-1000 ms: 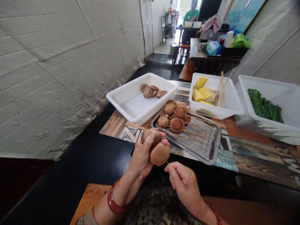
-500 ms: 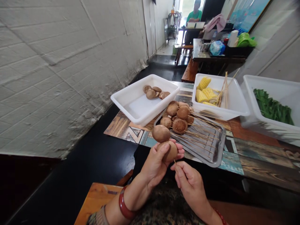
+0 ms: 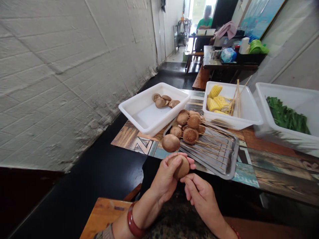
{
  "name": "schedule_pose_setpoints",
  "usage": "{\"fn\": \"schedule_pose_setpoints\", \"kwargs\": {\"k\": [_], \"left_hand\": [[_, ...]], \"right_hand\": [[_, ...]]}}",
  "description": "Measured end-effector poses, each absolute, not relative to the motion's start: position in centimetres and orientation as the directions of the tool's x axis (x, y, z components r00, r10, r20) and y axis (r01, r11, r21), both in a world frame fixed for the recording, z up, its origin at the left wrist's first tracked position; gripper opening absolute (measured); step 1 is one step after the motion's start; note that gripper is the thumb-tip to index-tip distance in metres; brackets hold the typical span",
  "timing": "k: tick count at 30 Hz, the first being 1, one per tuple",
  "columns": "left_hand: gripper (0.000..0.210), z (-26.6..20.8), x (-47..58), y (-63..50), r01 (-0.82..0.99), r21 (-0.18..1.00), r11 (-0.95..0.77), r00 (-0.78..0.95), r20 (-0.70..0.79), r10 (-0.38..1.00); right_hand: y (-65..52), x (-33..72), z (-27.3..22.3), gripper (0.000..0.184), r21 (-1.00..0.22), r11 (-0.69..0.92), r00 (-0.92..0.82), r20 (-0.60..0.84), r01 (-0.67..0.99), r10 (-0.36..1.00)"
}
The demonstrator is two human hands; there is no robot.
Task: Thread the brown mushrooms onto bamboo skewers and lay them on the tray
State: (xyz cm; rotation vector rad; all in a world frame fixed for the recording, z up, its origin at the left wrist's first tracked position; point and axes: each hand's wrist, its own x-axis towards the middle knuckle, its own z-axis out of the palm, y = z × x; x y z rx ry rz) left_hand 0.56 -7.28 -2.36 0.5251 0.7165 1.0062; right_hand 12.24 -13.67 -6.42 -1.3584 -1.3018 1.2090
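My left hand (image 3: 165,177) is closed around a brown mushroom cap (image 3: 181,167), thumb on top and fingers behind. Just beyond it a second mushroom (image 3: 170,143) sits on the same skewer, a short bit of which shows between the two caps. Right below the held cap, my right hand (image 3: 199,191) pinches the skewer's lower end, mostly hidden by the fingers. Past my hands, a metal tray (image 3: 233,166) bears several skewered mushrooms (image 3: 190,135) heaped at its left end, their sticks pointing right.
A white bin (image 3: 139,121) with loose mushrooms (image 3: 161,102) stands behind left. Another bin (image 3: 245,122) has corn (image 3: 214,96) and bare skewers (image 3: 235,99); a third holds green leaves (image 3: 286,116). A wall (image 3: 74,73) rises at left; a person (image 3: 205,23) sits far back.
The gap between the two caps on the skewer has widened, with stick now showing there. Less of the skewer shows between the lower cap and my right fingers.
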Motion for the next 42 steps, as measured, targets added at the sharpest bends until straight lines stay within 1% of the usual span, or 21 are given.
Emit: {"fn": "schedule_pose_setpoints", "kwargs": {"k": [4, 11, 14, 18, 20, 23, 27, 30, 34, 37, 39, 42], "left_hand": [[0.026, -2.2, 0.7, -7.3, -0.568, 0.705, 0.425, 0.31, -0.295, 0.904], [0.029, -2.5, 1.5, -7.8, -0.562, 0.722, 0.403, 0.282, -0.291, 0.914], [0.029, -2.8, 1.7, -8.0, -0.546, 0.728, 0.415, 0.303, -0.29, 0.908], [0.03, -3.1, 1.7, -8.1, -0.554, 0.714, 0.429, 0.323, -0.291, 0.901], [0.034, -3.2, 1.4, -8.0, -0.56, 0.697, 0.448, 0.355, -0.287, 0.89], [0.047, -3.5, 0.6, -7.4, -0.564, 0.688, 0.457, 0.378, -0.278, 0.883], [0.047, -3.7, -0.7, -5.5, -0.609, 0.71, 0.353, 0.269, -0.234, 0.934], [0.053, -3.5, -1.4, -3.9, -0.654, 0.708, 0.267, 0.207, -0.173, 0.963], [0.057, -2.8, -1.6, -3.0, -0.678, 0.698, 0.232, 0.189, -0.14, 0.972], [0.055, -2.5, -1.5, -3.1, -0.663, 0.709, 0.24, 0.211, -0.131, 0.969], [0.051, -2.5, -1.5, -3.3, -0.648, 0.725, 0.234, 0.207, -0.128, 0.97], [0.041, -2.7, -1.3, -3.8, -0.626, 0.747, 0.223, 0.187, -0.135, 0.973]], "right_hand": [[-14.1, 12.2, -6.7, 0.038, -0.982, 0.0, -0.038, -0.008, 0.187, 0.999], [-14.3, 12.2, -7.4, 0.041, -0.975, 0.014, 0.046, 0.025, 0.22, 0.999], [-14.2, 12.2, -7.5, 0.041, -0.971, 0.032, 0.077, 0.051, 0.236, 0.996], [-14.0, 12.3, -7.3, 0.041, -0.976, 0.028, 0.064, 0.043, 0.215, 0.997], [-13.9, 12.5, -7.2, 0.042, -0.978, 0.024, 0.05, 0.035, 0.206, 0.998], [-13.8, 12.8, -7.1, 0.043, -0.979, 0.01, 0.054, 0.022, 0.203, 0.998], [-14.0, 13.0, -7.2, 0.045, -0.979, -0.024, 0.038, -0.017, 0.203, 0.999], [-14.4, 12.9, -7.4, 0.044, -0.979, -0.025, -0.011, -0.028, 0.201, 1.0], [-14.5, 12.6, -7.7, 0.043, -0.977, -0.007, -0.061, -0.02, 0.214, 0.998], [-14.4, 12.7, -7.9, 0.042, -0.974, -0.016, -0.066, -0.032, 0.224, 0.997], [-14.5, 12.8, -8.0, 0.042, -0.971, -0.021, -0.057, -0.035, 0.239, 0.998], [-14.6, 12.9, -8.1, 0.042, -0.956, 0.021, -0.026, 0.014, 0.293, 1.0]]}}
